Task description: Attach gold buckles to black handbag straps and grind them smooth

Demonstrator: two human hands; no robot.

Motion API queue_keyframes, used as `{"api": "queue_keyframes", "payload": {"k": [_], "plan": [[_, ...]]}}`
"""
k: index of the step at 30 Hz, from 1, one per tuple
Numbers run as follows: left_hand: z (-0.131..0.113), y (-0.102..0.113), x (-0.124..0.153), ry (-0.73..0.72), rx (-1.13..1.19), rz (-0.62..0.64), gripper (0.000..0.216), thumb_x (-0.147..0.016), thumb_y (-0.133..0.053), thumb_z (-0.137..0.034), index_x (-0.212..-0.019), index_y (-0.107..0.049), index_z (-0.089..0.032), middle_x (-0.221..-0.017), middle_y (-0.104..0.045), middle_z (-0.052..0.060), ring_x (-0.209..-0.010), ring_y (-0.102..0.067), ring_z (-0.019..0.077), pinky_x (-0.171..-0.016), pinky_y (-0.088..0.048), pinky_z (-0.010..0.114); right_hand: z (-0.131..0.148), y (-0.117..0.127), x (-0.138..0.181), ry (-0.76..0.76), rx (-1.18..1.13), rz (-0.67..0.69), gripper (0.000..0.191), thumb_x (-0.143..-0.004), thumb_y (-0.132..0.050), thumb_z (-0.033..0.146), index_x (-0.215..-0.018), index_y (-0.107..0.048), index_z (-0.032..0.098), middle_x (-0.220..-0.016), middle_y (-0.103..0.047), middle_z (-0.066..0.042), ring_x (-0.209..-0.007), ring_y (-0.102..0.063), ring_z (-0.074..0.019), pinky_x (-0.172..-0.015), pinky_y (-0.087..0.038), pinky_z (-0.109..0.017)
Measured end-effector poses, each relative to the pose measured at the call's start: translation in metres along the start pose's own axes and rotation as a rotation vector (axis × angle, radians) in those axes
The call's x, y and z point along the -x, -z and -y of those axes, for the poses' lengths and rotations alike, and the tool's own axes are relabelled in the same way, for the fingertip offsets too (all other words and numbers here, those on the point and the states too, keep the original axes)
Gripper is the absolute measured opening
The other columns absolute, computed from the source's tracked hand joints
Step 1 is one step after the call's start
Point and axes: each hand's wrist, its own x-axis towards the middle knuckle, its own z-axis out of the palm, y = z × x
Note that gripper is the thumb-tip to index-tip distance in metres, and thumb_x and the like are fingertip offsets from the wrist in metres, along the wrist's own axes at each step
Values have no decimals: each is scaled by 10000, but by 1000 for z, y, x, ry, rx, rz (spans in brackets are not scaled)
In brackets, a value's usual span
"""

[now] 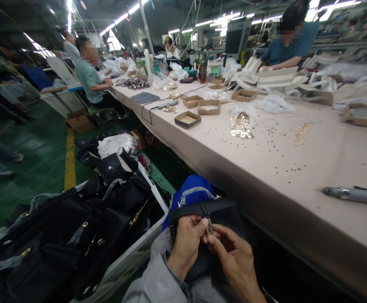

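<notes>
A black bag point(202, 210) lies in my lap, below the table's near edge. My left hand point(186, 244) is closed on the bag's upper edge, fingers curled round the black material. My right hand point(234, 252) pinches a small gold metal fitting point(209, 227) at that edge, thumb and fingers pressed together on it. Both hands touch at the fitting. A blue bag point(191, 187) with a clear plastic-wrapped handle shows just behind the black one.
A long pink-covered table point(265, 168) runs from my right to the back, with small cardboard boxes point(187, 119), gold hardware point(242, 126), scattered small metal parts point(297, 134) and a grey power tool point(354, 195). A white bin of black bags point(76, 219) stands at my left. Other people sit further along.
</notes>
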Motion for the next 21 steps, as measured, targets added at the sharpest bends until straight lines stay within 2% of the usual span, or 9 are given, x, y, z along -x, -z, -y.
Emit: {"api": "queue_keyframes", "payload": {"k": [4,9,12,16,21], "plan": [[1,3,-1,-6,-16,18,334,-742,-829,-411,-683,-683,-117,-552,-596,17,-401,-438,73,-408,-311,202,0,1,-1,-48,-7,25,393,-838,-830,538,-962,-796,166,-788,-760,-81,-595,-663,-174,-572,-537,-255],[0,4,0,-27,-44,48,367,-756,-831,-444,-699,-670,-119,-572,-596,20,-407,-447,78,-402,-310,204,2,2,-3,-65,4,72,416,-870,-795,560,-803,-742,153,-697,-692,-44,-513,-588,-122,-498,-441,-213],[0,3,1,-34,-48,37,326,-762,-814,-406,-719,-662,-121,-592,-590,10,-413,-431,71,-388,-293,197,0,6,-5,-90,-28,116,424,-872,-795,559,-799,-731,146,-692,-689,-42,-499,-578,-118,-492,-424,-215],[2,0,1,-6,-59,8,287,-762,-776,-377,-722,-648,-124,-593,-594,14,-406,-438,77,-381,-286,202,1,15,-10,-58,-53,216,413,-937,-731,547,-883,-765,139,-765,-738,-79,-557,-639,-151,-569,-483,-258],[3,0,0,-14,-100,22,263,-790,-731,-367,-716,-642,-131,-582,-581,9,-411,-421,75,-392,-274,208,9,16,-13,-87,13,225,429,-930,-735,564,-870,-763,140,-735,-721,-65,-552,-624,-148,-558,-473,-256]]}}
